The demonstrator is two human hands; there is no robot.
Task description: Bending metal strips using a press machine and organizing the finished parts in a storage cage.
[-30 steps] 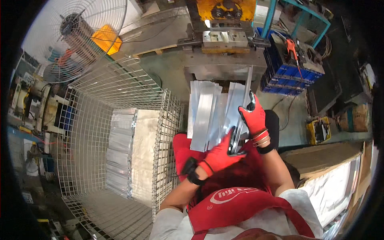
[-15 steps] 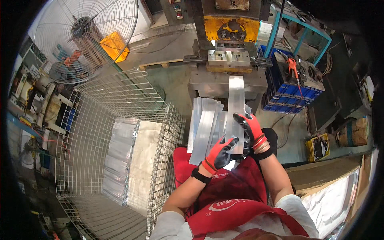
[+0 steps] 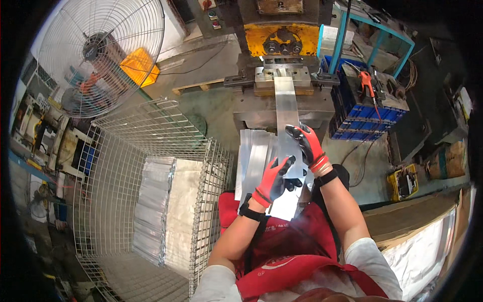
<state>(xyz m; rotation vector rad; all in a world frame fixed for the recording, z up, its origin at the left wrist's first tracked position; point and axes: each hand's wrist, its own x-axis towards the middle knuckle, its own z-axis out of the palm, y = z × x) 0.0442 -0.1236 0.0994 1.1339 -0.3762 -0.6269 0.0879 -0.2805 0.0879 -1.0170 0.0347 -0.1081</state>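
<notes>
Long metal strip (image 3: 288, 110) in your grasp, running away from you. Far end rests on the die block (image 3: 262, 76) of the press (image 3: 255, 41); near end is at your hands, beside a loose stack of strips (image 3: 257, 158) on your left. What bears the stack is mostly hidden.

Right hand (image 3: 309, 146): fingers grasping the strip along its right edge, thumb side on top. Left hand (image 3: 273, 182): fingers grasping lower down, near the close end; how firmly, you cannot tell from here.

Handling, as judged: hold the strip level and square to the block, so the tip seats without skewing. Steer with the right, support and push lightly with the left. The strip looks thin and likely to bow if forced. Thin edges probably cut, so grip flat faces rather than sliding along them. Your fingers are well apart from the die; leave them so. Mind the loose stack: a low left wrist could drag it.

Containers. Wire basket (image 3: 200, 216), left: silvery strips (image 3: 151, 201) packed in a bank, cream sheet (image 3: 182, 214) beside them. Blue crates (image 3: 347, 126), right, stacked; red-handled tool (image 3: 366, 83) on top, contents hidden. Small yellow bin (image 3: 390, 185): dark pieces (image 3: 404, 182), too small to tell. Cardboard box (image 3: 397, 221), near right: white sheeting (image 3: 415, 256) showing.
</notes>
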